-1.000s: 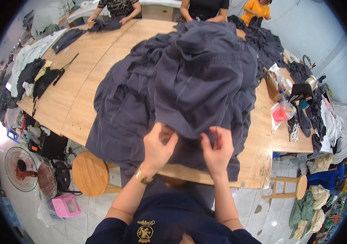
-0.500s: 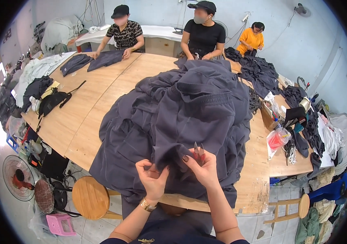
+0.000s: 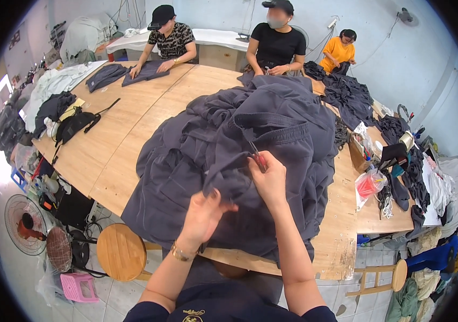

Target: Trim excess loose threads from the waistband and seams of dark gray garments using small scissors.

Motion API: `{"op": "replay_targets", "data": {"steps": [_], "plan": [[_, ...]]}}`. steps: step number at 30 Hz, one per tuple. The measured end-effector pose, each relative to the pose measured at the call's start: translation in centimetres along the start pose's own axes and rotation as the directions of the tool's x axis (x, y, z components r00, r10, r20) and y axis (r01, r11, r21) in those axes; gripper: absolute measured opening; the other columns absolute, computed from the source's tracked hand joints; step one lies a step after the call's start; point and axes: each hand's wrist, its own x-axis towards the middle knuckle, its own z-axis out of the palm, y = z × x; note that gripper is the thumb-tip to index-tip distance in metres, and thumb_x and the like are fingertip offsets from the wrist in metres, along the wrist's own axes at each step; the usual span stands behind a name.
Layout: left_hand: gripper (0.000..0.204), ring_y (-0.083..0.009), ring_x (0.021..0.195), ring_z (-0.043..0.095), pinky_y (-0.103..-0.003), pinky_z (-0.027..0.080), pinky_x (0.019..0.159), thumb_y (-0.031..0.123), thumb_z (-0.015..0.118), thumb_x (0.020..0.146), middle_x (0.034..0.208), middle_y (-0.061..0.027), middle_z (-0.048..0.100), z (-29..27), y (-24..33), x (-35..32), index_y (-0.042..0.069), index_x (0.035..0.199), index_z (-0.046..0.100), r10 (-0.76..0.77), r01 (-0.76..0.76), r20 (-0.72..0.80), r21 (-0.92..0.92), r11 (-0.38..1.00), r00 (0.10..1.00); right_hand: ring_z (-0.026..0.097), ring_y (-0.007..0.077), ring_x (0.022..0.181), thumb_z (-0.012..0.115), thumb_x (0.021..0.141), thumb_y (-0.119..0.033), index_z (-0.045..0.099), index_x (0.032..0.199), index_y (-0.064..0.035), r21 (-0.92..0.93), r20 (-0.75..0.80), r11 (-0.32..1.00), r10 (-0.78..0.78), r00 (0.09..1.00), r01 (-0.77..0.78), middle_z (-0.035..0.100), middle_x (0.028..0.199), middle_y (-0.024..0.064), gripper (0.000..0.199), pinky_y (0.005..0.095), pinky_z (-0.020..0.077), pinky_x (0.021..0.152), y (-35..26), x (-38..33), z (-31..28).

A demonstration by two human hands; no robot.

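A big heap of dark grey trousers (image 3: pixel 186 155) covers the near part of the table. The top pair has its gathered elastic waistband (image 3: pixel 280 129) facing upward. My right hand (image 3: pixel 269 180) is closed around small red-handled thread snips (image 3: pixel 261 160), blades pointing away toward the waistband. Its fingertips are also at a fold of the top pair; whether they pinch the cloth I cannot tell. Slightly blurred, my left hand (image 3: pixel 203 217) hovers over the near side of the heap, thumb apart from the fingers, with nothing visible in it.
Across the wooden table (image 3: pixel 127 145), three people handle dark garments. A black bag (image 3: pixel 76 126) lies on the left. Garments, a cone of thread and a clear bag with red contents (image 3: pixel 369 183) crowd the right side. Stools (image 3: pixel 121 251) and a fan (image 3: pixel 26 224) stand on the floor.
My right hand has moved up the trousers toward the waistband with the snips. My left hand has let go of the cloth and shifted slightly up, its fingers spreading.
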Motion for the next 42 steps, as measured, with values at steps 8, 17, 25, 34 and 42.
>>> {"op": "replay_targets", "data": {"steps": [8,17,25,34,42], "plan": [[0.029,-0.0225,0.101,0.059,-0.043,0.050,0.091,0.031,0.043,0.099,0.100,-0.0045,0.062,-1.4,-1.8,1.8,0.007,0.107,0.057,-0.185,0.102,-0.089,-0.574,0.812,0.979,0.059,0.0144,0.064,0.068,0.081,-0.011,0.061,0.099,-0.0002,-0.038,-0.064,0.996,0.077,0.995,-0.079,0.064,0.074,0.0102,0.022,0.0266,0.0471,0.063,1.7,-3.4,-1.3],[0.022,-0.0214,0.106,0.057,-0.041,0.047,0.097,0.020,0.047,0.098,0.109,-0.0076,0.060,-0.6,-2.7,0.6,0.006,0.114,0.052,-0.204,0.108,-0.142,-0.497,0.861,0.969,0.047,0.0009,0.061,0.067,0.082,-0.001,0.065,0.094,-0.0020,0.259,-0.049,0.966,0.007,0.999,0.006,0.059,0.076,-0.0014,0.013,0.0143,0.0356,0.053,-0.7,-7.0,-2.2],[0.012,-0.0133,0.097,0.060,-0.031,0.050,0.085,0.015,0.054,0.094,0.102,-0.0017,0.064,0.1,-3.1,-0.5,0.010,0.104,0.060,-0.233,0.157,-0.145,-0.408,0.899,0.962,0.055,0.0113,0.052,0.066,0.069,0.006,0.063,0.098,-0.0046,0.028,0.145,0.999,-0.044,0.989,0.040,0.058,0.065,0.0049,0.031,0.0230,0.0424,0.049,-1.7,-8.3,-2.4],[0.010,-0.0107,0.086,0.063,-0.027,0.055,0.077,0.014,0.055,0.094,0.094,0.0005,0.065,-0.6,-2.7,-0.6,0.010,0.101,0.061,-0.297,0.188,-0.186,-0.451,0.873,0.936,0.055,0.0125,0.056,0.070,0.068,0.001,0.063,0.088,-0.0020,0.156,0.277,0.982,-0.150,0.949,0.109,0.059,0.070,0.0056,0.021,0.0232,0.0414,0.051,-0.4,-11.6,-3.1],[0.011,-0.0132,0.089,0.063,-0.032,0.055,0.082,0.013,0.056,0.093,0.099,-0.0019,0.065,-0.2,-2.9,-1.0,0.009,0.102,0.061,-0.247,0.165,-0.158,-0.407,0.898,0.956,0.045,0.0082,0.057,0.065,0.083,-0.011,0.056,0.091,-0.0006,0.142,0.103,0.990,-0.008,0.995,-0.007,0.051,0.065,0.0044,0.016,0.0216,0.0382,0.054,-0.6,-9.7,-3.9]]}}
